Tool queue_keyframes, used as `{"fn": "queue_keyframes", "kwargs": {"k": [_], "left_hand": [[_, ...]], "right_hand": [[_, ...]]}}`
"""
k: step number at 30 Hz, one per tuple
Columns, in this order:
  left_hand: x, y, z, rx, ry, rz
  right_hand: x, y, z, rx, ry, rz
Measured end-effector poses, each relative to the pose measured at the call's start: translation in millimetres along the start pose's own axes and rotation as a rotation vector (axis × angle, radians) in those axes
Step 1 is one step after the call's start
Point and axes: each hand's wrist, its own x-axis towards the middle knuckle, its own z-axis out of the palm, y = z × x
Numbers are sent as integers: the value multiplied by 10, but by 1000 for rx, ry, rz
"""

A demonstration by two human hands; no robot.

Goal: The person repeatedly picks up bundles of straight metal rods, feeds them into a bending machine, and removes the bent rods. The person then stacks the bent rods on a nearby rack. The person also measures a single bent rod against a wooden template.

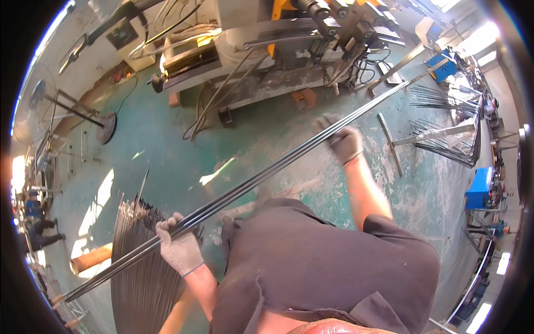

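Several long, thin dark metal rods (pixel 256 177) run slantwise across my front, from low on the left up to the far right. My left hand (pixel 182 247), in a pale work glove, is closed round the bunch on its left part. Farther along, my right hand (pixel 346 145) in a greyish glove grips the same rods; its fingertips are slightly blurred beyond them. Below the rods on the left lies a big bundle of similar rods (pixel 142 267), close to my left hand.
A long machine with a grey bed (pixel 267 92) stands ahead. At right are a metal stand (pixel 392 146), bent rod frames (pixel 445 103) and a blue box (pixel 479 188). A round-based fan stand (pixel 105 128) stands far left. A brown tube (pixel 92 259) lies beside the bundle.
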Motion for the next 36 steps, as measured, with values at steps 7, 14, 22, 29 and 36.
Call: {"fn": "queue_keyframes", "kwargs": {"k": [7, 14, 22, 29, 36], "left_hand": [[771, -562, 1239, 193, -458, -172], [2235, -166, 1729, 165, -627, 27], [3302, -1373, 2186, 173, -536, -276], [3527, -2109, 2665, 157, -474, -312], [3741, -2300, 2861, 132, -638, -268]], "right_hand": [[637, 3, 469, 136, 209, -17], [1801, -1164, 480, 18, 286, -346], [2858, -1771, 985, -72, 285, -353], [3932, -2428, 615, -327, 550, -300], [4573, -2625, 438, -286, 613, -369]]}}
